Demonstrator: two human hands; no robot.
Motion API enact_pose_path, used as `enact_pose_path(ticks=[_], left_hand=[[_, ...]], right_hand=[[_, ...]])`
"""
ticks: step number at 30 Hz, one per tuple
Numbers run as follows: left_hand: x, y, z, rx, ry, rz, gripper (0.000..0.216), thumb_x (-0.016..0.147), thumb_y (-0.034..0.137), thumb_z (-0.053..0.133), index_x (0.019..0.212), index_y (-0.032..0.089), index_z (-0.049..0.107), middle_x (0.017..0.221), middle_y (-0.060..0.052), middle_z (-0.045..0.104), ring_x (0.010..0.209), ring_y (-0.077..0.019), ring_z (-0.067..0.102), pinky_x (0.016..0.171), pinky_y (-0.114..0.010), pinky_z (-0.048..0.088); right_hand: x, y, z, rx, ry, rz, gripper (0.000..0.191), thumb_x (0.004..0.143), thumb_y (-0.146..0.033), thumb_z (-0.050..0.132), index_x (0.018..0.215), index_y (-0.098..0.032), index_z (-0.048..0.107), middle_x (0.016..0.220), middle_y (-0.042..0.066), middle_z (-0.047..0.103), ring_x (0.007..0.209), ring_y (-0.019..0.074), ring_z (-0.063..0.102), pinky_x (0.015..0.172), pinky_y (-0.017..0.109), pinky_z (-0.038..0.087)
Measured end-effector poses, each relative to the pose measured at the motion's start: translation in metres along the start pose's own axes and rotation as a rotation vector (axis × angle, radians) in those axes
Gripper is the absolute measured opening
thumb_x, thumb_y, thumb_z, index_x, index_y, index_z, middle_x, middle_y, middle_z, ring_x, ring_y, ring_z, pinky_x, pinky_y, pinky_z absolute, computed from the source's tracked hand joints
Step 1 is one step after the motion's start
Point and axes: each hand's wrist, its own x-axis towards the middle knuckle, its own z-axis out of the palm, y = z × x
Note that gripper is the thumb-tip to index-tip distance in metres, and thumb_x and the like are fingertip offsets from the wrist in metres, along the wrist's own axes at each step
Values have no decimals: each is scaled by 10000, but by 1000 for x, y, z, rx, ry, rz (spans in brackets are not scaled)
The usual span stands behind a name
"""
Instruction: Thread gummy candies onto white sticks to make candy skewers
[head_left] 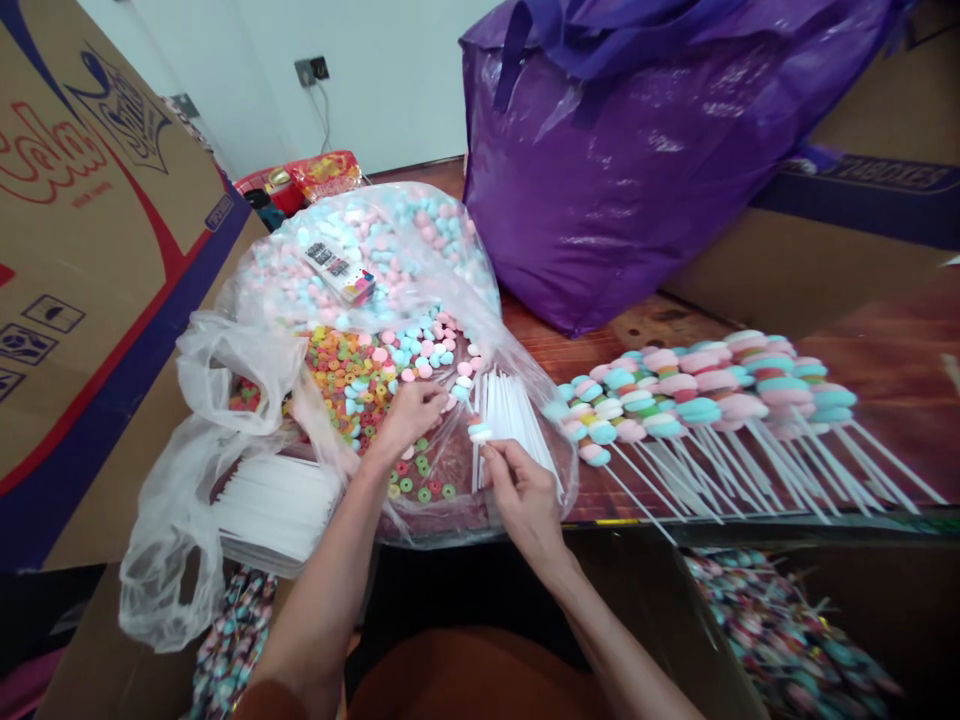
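My left hand (415, 414) is closed in a pinch over the clear plastic sheet, with what looks like a pale pink marshmallow (450, 403) at its fingertips. Just right of it, my right hand (523, 492) grips a white stick whose tip carries a few threaded sweets (479, 432), one of them white. Loose pink and blue marshmallows (426, 348) lie beyond my hands. Ring-shaped gummy sweets (341, 375) in red, orange, yellow and green spread to the left. Bare white sticks (514, 415) lie beside my right hand.
Finished candy skewers (697, 390) are stacked at the right table edge. A large bag of marshmallows (420, 235) stands behind, beside a purple bag (615, 180). A printed carton (97, 250) rises at left, near more white sticks (274, 505). Open boxes of wrapped sweets (787, 630) sit below.
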Motion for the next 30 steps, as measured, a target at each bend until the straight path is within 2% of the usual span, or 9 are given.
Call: enact_pose_path(ticks=[2,5,8,10,16,22,27,30], left_hand=[[-7,-6,-3,77,1,23,254,854,250,527,769,161,750,595,-3,610,600,-154,546,608,-252,387],[-11,-12,-3,200,148,58,226,821,151,536,803,169,761,722,-52,683,697,-181,592,662,-266,404],[-13,-11,-3,211,265,67,196,813,131,558,809,172,749,734,-59,681,717,-187,590,687,-268,417],[-17,-9,-4,173,293,76,193,846,165,552,801,174,739,726,-49,670,718,-182,584,703,-267,428],[-34,-9,-7,19,243,119,358,871,76,429,1023,187,733,861,-47,684,779,-173,623,739,-265,472],[-32,-5,1,76,244,128,202,874,172,574,982,181,745,834,-49,635,779,-184,602,768,-289,473],[-23,-7,9,185,227,164,195,892,164,557,847,190,745,832,-55,544,784,-182,555,755,-287,450],[-21,-9,15,195,229,137,135,865,171,599,856,195,732,849,-55,530,809,-193,548,756,-293,450]], right_hand=[[0,0,0,-10,-7,0,272,955,-378,492,821,-185,630,571,-52,466,499,104,433,509,219,352],[0,-1,0,-10,-11,5,272,955,-380,490,830,-186,634,576,-50,468,504,109,433,511,223,353],[0,-1,0,-14,-5,1,269,953,-383,494,833,-188,636,568,-51,466,503,112,434,511,224,358],[0,-1,0,-21,-6,0,269,953,-383,495,836,-187,637,566,-51,470,497,110,431,504,222,355],[-1,-2,-1,-27,-12,-6,274,958,-380,491,848,-181,644,573,-49,468,501,107,434,510,219,359],[0,-5,0,-22,-15,-10,270,950,-383,500,842,-180,643,553,-53,459,487,108,441,501,218,363],[-1,-4,0,-28,-18,-14,270,960,-387,493,848,-189,638,562,-55,458,491,109,435,505,221,365],[-1,-4,0,-27,-24,-22,272,963,-385,489,847,-190,638,567,-55,454,490,107,427,499,222,357]])
